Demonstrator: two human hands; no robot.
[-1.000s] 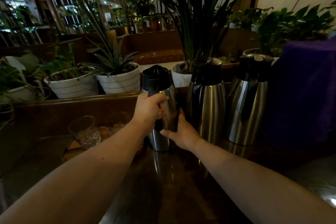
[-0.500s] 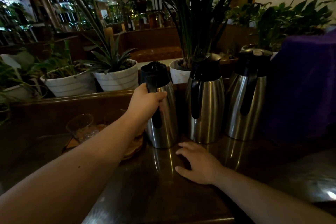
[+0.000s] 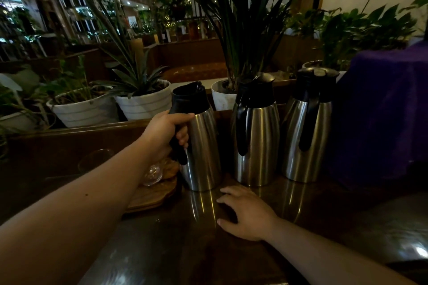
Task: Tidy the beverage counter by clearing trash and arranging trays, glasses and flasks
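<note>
Head view, dim light; dark glossy counter (image 3: 162,245) carrying three steel flasks with black lids in a row along its far edge. Left flask (image 3: 203,146): tilted, top leaning left, base near the counter though contact cannot be told; left hand (image 3: 166,133) closed around its black handle. Middle flask (image 3: 257,132) and right flask (image 3: 308,127): upright, handles toward the camera, just beside each other. Right hand (image 3: 249,213): open, fingers spread, palm down on the counter in front of the gap between left and middle flask, holding nothing. Wooden tray (image 3: 155,194): left of the tilted flask, largely hidden by the left forearm; a clear glass (image 3: 152,174) on it, partly covered by that arm. Purple cloth (image 3: 382,111): draped mass at far right, close beside the right flask. White plant pots (image 3: 143,104): behind the counter's raised wooden ledge. Change from half a second ago: left flask stood nearly upright, now leans; right hand lies in much the same spot, flat as before.
</note>
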